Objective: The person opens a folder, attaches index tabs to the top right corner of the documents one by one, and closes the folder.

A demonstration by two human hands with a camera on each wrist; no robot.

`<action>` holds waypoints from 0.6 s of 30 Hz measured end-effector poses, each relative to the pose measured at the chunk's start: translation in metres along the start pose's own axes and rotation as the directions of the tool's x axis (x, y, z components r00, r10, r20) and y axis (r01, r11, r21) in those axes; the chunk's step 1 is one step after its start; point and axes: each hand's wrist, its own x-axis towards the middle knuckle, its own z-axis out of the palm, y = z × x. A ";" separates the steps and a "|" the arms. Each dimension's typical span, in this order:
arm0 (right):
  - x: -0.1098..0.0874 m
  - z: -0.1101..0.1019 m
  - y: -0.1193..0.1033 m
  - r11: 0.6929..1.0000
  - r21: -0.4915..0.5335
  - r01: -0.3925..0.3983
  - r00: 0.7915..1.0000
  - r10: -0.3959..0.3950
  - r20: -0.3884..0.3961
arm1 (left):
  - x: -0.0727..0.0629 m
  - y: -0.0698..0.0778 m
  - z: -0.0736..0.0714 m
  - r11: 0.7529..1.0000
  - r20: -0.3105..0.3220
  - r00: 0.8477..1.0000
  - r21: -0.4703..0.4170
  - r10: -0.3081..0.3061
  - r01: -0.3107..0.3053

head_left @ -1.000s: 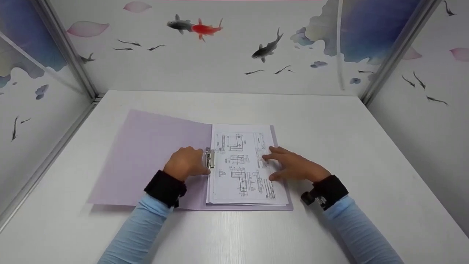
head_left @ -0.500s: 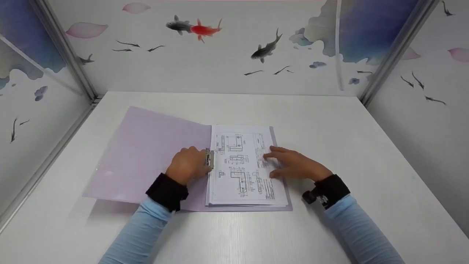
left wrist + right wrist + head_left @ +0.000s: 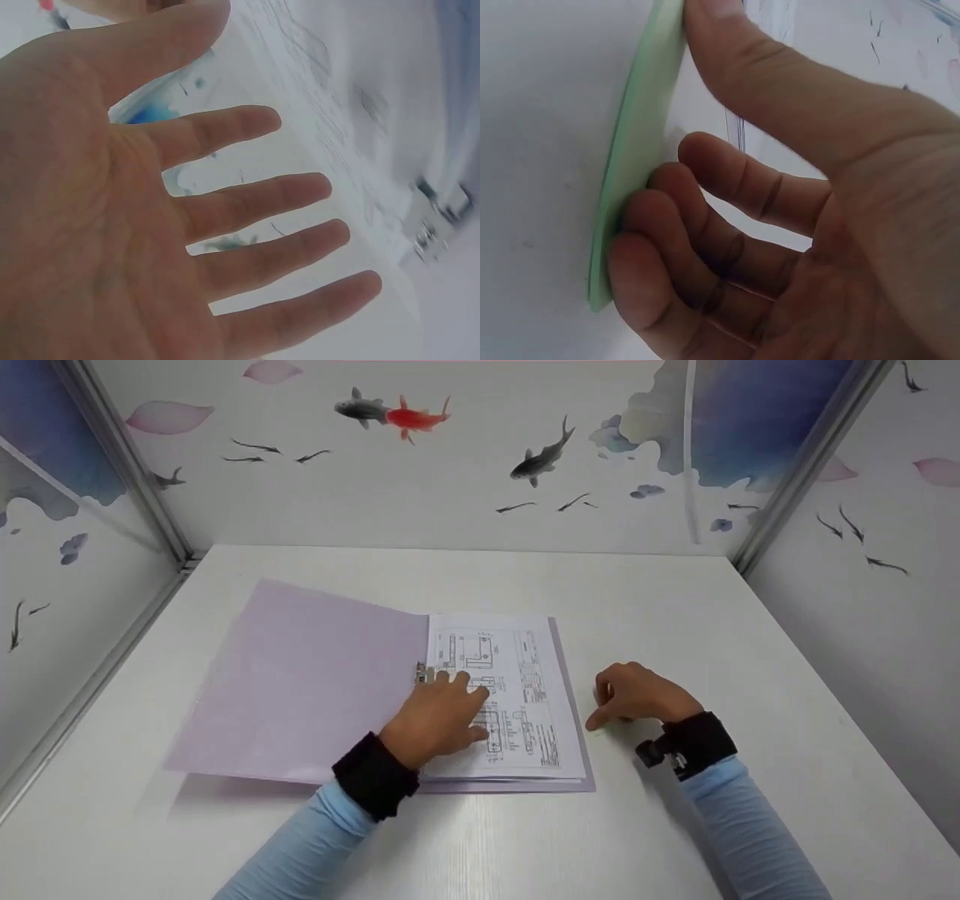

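A lilac folder (image 3: 322,682) lies spread out, with drawing sheets (image 3: 525,675) stacked on its right side. At the fold sits a metal clip (image 3: 421,671), also seen as a blurred clip (image 3: 439,217) in the left wrist view. My left hand (image 3: 439,718) hovers or rests over the sheets beside the clip, fingers straight and spread, holding nothing; contact is unclear. Right of the folder, my right hand (image 3: 637,694) curls its fingers and thumb against a flat, pale green pad-like piece (image 3: 634,161). Most of that piece is hidden by the hand in the head view.
Everything stands on a white table (image 3: 660,607). A white back wall (image 3: 450,510) with printed fish and side panels (image 3: 892,622) enclose it. The folder's left cover is slightly raised at its near edge.
My left hand has left the clip, moved right over the sheets and spread its fingers. The right hand has slid off the sheets to the right, its fingers now curled at the green piece.
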 end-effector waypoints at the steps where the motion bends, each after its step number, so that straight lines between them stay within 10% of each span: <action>1: 0.000 0.000 0.001 1.000 0.000 0.000 1.000 0.000 -0.001 | 0.001 0.005 0.000 1.000 -0.003 1.000 0.008 0.020 -0.020; 18: 0.003 -0.006 0.022 0.982 0.169 0.082 0.995 -0.090 0.045 | 0.045 0.101 0.023 0.935 -0.055 0.939 0.128 0.340 -0.331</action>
